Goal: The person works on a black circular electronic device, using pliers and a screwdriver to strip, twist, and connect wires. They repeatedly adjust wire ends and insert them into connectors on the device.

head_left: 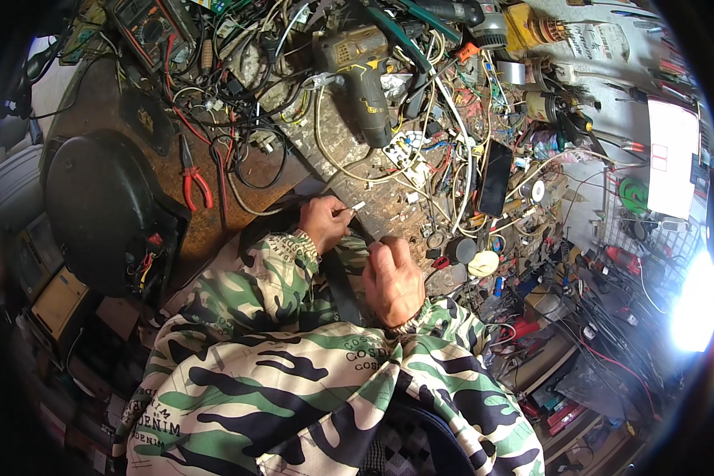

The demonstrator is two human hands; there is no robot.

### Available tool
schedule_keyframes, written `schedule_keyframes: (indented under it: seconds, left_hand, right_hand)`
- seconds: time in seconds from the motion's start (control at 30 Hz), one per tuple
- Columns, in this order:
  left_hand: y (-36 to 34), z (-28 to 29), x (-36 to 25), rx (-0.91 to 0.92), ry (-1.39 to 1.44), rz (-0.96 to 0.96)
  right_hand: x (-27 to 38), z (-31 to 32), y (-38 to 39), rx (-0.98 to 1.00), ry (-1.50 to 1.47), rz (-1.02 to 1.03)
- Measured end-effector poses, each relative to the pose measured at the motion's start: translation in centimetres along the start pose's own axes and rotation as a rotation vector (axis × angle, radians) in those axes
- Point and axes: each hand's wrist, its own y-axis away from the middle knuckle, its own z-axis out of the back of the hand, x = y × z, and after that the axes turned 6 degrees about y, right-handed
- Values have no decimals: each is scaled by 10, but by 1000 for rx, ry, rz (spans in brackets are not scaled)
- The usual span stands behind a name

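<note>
the left hand point(324, 224) keeps a clenched grip on a thin pale metal tool point(351, 209), its tip poking out over the cluttered brown tabletop point(349, 151). the right hand point(392, 279) is curled beside it; whether its grip holds anything cannot be told. red-handled pliers point(194, 181) lie well apart, left.
</note>
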Motion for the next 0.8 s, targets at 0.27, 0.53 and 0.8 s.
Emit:
schedule_keyframes:
  seconds: [0.27, 0.53, 0.8]
  left_hand:
    - [-4, -5, 11, -64, -121, -104]
    - [0, -5, 8, -36, -61, -33]
    - [-3, -8, 12, -84, -132, -144]
  right_hand:
    - [3, 0, 0, 24, 170, -29]
    - [-4, 2, 0, -59, 140, -42]
    - [-14, 1, -2, -73, 80, 85]
